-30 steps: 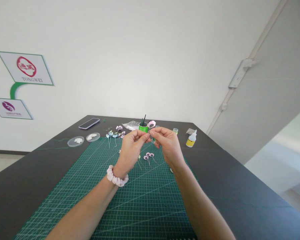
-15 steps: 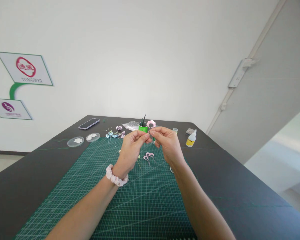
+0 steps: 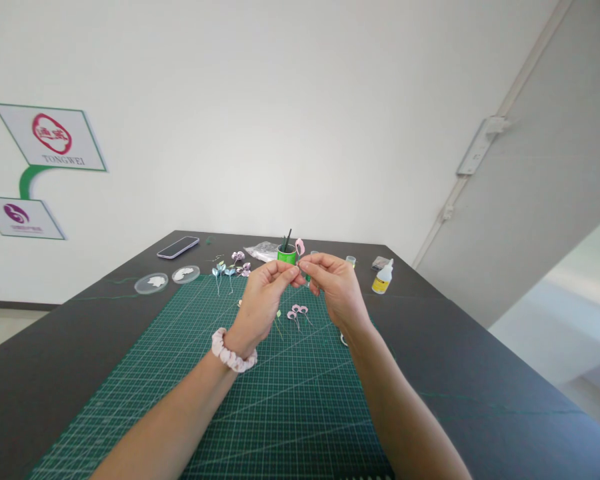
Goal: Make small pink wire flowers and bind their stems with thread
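A pink petal (image 3: pixel 300 247) with an open centre stands edge-on above my fingertips, its thin stem pinched between them. My left hand (image 3: pixel 267 293), with a pale scrunchie (image 3: pixel 233 351) at the wrist, is closed in a pinch at the stem. Thumb against forefinger, my right hand (image 3: pixel 335 283) pinches the stem just beside it; the two hands touch or nearly so. Below them, several small lilac petals on wires (image 3: pixel 295 312) and a green leaf on a wire (image 3: pixel 279 317) lie on the green cutting mat (image 3: pixel 280 400).
Beyond the hands stand a green tin (image 3: pixel 286 255) holding dark sticks and a plastic bag (image 3: pixel 263 251). Blue wired petals (image 3: pixel 223 272) and purple flowers (image 3: pixel 239 257) lie left. Further left are two shallow dishes (image 3: pixel 151 283) and a phone (image 3: pixel 179 247). A glue bottle (image 3: pixel 383 277) stands right.
The pink petal has turned about its stem, from facing me to nearly edge-on, and shifted slightly left. Both hands stay in almost the same place.
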`<state>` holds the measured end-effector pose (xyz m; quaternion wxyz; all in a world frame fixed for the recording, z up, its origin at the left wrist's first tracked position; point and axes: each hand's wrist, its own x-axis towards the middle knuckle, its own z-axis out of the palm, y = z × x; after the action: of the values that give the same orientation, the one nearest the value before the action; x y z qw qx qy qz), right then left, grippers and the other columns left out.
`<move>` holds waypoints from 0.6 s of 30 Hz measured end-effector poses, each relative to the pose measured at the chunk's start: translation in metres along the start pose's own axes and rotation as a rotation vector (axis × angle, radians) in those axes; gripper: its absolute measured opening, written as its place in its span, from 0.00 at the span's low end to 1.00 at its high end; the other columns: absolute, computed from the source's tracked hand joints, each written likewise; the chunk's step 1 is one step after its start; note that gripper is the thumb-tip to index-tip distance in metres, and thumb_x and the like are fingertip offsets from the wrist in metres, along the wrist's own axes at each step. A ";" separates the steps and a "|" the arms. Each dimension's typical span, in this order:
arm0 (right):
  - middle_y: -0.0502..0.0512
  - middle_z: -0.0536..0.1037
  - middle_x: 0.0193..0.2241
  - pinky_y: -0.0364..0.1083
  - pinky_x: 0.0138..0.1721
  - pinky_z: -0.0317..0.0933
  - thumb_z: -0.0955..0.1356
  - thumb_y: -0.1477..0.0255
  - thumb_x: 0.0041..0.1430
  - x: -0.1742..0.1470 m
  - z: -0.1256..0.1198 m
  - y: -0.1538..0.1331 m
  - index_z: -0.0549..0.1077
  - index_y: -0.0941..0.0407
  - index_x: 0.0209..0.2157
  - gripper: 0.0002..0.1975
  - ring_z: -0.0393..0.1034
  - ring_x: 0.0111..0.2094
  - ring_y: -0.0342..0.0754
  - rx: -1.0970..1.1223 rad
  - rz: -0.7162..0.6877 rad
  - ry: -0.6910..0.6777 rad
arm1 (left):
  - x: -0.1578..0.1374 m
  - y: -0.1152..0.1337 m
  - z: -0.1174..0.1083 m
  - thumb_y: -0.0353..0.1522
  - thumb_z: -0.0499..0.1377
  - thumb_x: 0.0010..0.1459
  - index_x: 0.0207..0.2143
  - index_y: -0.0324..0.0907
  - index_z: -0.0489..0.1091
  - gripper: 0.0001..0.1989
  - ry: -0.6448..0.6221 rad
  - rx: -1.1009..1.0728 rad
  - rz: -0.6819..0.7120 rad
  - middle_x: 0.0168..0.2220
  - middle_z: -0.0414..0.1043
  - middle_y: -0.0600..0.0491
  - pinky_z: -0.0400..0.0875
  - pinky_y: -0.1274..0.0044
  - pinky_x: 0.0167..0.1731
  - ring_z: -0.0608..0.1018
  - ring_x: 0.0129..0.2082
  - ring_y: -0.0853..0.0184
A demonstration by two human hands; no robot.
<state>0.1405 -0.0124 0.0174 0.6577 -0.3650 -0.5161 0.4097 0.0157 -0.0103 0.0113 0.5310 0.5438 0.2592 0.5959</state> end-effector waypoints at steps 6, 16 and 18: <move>0.47 0.71 0.16 0.41 0.16 0.48 0.74 0.66 0.43 0.000 0.000 -0.001 0.78 0.57 0.23 0.08 0.55 0.15 0.38 -0.003 0.004 -0.004 | 0.000 -0.002 -0.001 0.30 0.61 0.52 0.23 0.39 0.73 0.07 -0.010 -0.007 -0.007 0.23 0.73 0.54 0.68 0.75 0.37 0.73 0.28 0.70; 0.47 0.72 0.17 0.41 0.17 0.47 0.74 0.67 0.43 -0.001 0.001 -0.002 0.78 0.57 0.23 0.07 0.55 0.15 0.37 0.006 0.007 -0.004 | 0.000 -0.003 -0.002 0.30 0.61 0.53 0.23 0.39 0.73 0.07 -0.023 -0.018 0.000 0.23 0.72 0.54 0.68 0.75 0.36 0.73 0.28 0.70; 0.47 0.72 0.17 0.41 0.17 0.47 0.74 0.67 0.43 -0.001 0.001 -0.002 0.78 0.57 0.23 0.07 0.55 0.15 0.37 0.013 0.008 -0.007 | 0.000 -0.003 -0.002 0.30 0.61 0.54 0.23 0.39 0.73 0.07 -0.027 -0.019 0.000 0.23 0.72 0.54 0.68 0.74 0.37 0.73 0.28 0.69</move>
<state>0.1395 -0.0138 0.0189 0.6564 -0.3616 -0.5144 0.4170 0.0151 -0.0093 0.0081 0.5397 0.5465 0.2465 0.5910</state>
